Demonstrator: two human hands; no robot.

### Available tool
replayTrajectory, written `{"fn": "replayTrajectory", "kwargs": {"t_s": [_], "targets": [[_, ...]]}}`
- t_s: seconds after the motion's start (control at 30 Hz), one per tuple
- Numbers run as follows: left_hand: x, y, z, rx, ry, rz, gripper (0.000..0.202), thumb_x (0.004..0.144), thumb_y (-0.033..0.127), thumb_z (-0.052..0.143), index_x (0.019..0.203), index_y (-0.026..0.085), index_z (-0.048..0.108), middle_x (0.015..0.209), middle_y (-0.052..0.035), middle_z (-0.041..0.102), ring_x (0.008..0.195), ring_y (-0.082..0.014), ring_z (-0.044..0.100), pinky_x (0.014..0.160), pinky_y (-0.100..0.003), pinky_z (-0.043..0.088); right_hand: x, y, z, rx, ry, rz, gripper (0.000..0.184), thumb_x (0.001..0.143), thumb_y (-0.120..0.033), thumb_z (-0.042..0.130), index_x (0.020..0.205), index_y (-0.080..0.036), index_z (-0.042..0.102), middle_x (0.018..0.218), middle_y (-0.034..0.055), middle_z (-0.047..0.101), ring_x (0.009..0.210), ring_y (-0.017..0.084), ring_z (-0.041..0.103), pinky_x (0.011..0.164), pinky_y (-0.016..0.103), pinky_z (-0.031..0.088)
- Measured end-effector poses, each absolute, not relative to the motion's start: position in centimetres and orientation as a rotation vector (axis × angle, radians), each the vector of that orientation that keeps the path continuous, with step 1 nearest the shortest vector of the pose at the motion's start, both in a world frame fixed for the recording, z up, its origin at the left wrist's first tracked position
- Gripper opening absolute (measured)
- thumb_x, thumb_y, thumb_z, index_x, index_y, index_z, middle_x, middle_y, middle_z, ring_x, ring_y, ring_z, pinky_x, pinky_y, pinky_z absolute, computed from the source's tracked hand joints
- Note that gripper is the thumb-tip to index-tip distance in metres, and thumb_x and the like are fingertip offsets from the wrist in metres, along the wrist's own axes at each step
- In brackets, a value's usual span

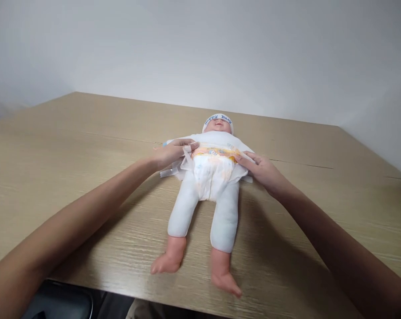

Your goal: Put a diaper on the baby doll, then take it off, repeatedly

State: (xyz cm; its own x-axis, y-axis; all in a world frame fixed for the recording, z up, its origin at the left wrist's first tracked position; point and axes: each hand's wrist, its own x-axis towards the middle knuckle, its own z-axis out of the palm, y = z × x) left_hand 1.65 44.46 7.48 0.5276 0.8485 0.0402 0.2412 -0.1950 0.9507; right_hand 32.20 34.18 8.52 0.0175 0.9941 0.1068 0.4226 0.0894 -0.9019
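A baby doll in white clothes and a white cap lies on its back on the wooden table, feet toward me. A white diaper with a yellow printed waistband is wrapped round its hips. My left hand pinches the diaper's side tab at the doll's waist on the left. My right hand presses its fingers together on the diaper's waistband edge on the right. Both forearms reach in from the bottom corners.
A plain white wall stands behind the table's far edge. A dark chair seat shows below the near edge at lower left. A seam runs across the tabletop.
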Motion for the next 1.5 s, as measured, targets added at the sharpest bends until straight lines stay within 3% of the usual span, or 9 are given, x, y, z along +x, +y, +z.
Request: {"fn": "replayTrajectory", "kwargs": {"t_s": [0.1, 0.23, 0.47, 0.63, 0.87, 1.03, 1.33, 1.5], "targets": [[1.0, 44.8, 8.9, 1.664, 1.049, 0.726, 0.035, 0.092, 0.055, 0.080, 0.104, 0.023, 0.075, 0.107, -0.0071, 0.078, 0.091, -0.0220, 0.070, 0.076, -0.034, 0.053, 33.2, 33.2, 8.0, -1.471, -1.452, 0.797, 0.057, 0.088, -0.073, 0.081, 0.114, -0.022, 0.082, 0.108, 0.0102, 0.085, 0.091, 0.026, 0.077, 0.082, 0.039, 0.064], [1.6, 43.2, 12.1, 1.877, 1.169, 0.824, 0.033, 0.099, 0.048, 0.072, 0.122, 0.025, 0.075, 0.126, -0.0075, 0.079, 0.107, -0.0252, 0.072, 0.085, -0.036, 0.056, 34.9, 31.1, 5.7, -1.623, -1.604, 0.293, 0.045, 0.099, -0.061, 0.072, 0.119, -0.022, 0.081, 0.095, 0.0083, 0.082, 0.076, 0.023, 0.071, 0.076, 0.039, 0.058], [8.6, 39.0, 12.9, 2.649, 0.824, 0.864, 0.031, 0.110, 0.044, 0.059, 0.120, 0.019, 0.074, 0.130, -0.0133, 0.076, 0.129, -0.0335, 0.063, 0.112, -0.050, 0.049, 35.9, 29.6, 3.8, -1.783, -1.850, -0.019, 0.032, 0.102, -0.055, 0.064, 0.101, -0.025, 0.075, 0.083, 0.0063, 0.074, 0.078, 0.027, 0.066, 0.069, 0.038, 0.043], [11.0, 38.4, 10.4, 2.819, 0.857, 0.779, 0.039, 0.111, 0.051, 0.056, 0.120, 0.019, 0.077, 0.133, -0.0142, 0.075, 0.133, -0.0406, 0.058, 0.115, -0.059, 0.043, 36.0, 29.9, 4.2, -1.891, -1.767, 0.108, 0.031, 0.097, -0.057, 0.070, 0.092, -0.027, 0.067, 0.074, 0.0022, 0.070, 0.077, 0.027, 0.066, 0.070, 0.037, 0.041], [10.1, 38.7, 9.7, 2.792, 0.817, 0.792, 0.058, 0.098, 0.069, 0.072, 0.131, 0.022, 0.076, 0.145, -0.0128, 0.071, 0.140, -0.0431, 0.052, 0.119, -0.059, 0.041, 36.5, 30.0, 3.8, -1.923, -1.641, 0.343, 0.040, 0.091, -0.066, 0.073, 0.090, -0.027, 0.064, 0.072, 0.0011, 0.072, 0.074, 0.026, 0.069, 0.072, 0.038, 0.045], [10.3, 38.4, 10.0, 2.802, 0.840, 0.769, 0.064, 0.093, 0.070, 0.078, 0.134, 0.021, 0.076, 0.147, -0.0124, 0.071, 0.139, -0.0439, 0.052, 0.118, -0.059, 0.042, 36.4, 29.8, 3.8, -1.897, -1.658, 0.322, 0.046, 0.091, -0.072, 0.071, 0.099, -0.026, 0.067, 0.073, 0.0013, 0.072, 0.076, 0.026, 0.069, 0.073, 0.038, 0.045], [10.4, 38.0, 10.1, 2.801, 0.907, 0.754, 0.060, 0.094, 0.065, 0.079, 0.136, 0.023, 0.076, 0.146, -0.0091, 0.072, 0.138, -0.0409, 0.053, 0.117, -0.055, 0.044, 36.5, 30.3, 4.2, -2.033, -1.715, 0.478, 0.054, 0.088, -0.080, 0.069, 0.086, -0.026, 0.066, 0.072, 0.0016, 0.070, 0.073, 0.024, 0.064, 0.072, 0.036, 0.040], [10.3, 37.9, 10.2, 2.803, 0.929, 0.738, 0.059, 0.093, 0.066, 0.079, 0.135, 0.024, 0.076, 0.147, -0.0097, 0.071, 0.139, -0.0420, 0.051, 0.113, -0.055, 0.045, 37.1, 30.1, 5.1, -1.789, -1.744, 0.717, 0.060, 0.091, -0.083, 0.062, 0.074, -0.025, 0.060, 0.065, -0.0026, 0.052, 0.063, 0.018, 0.047, 0.066, 0.034, 0.033]]}}
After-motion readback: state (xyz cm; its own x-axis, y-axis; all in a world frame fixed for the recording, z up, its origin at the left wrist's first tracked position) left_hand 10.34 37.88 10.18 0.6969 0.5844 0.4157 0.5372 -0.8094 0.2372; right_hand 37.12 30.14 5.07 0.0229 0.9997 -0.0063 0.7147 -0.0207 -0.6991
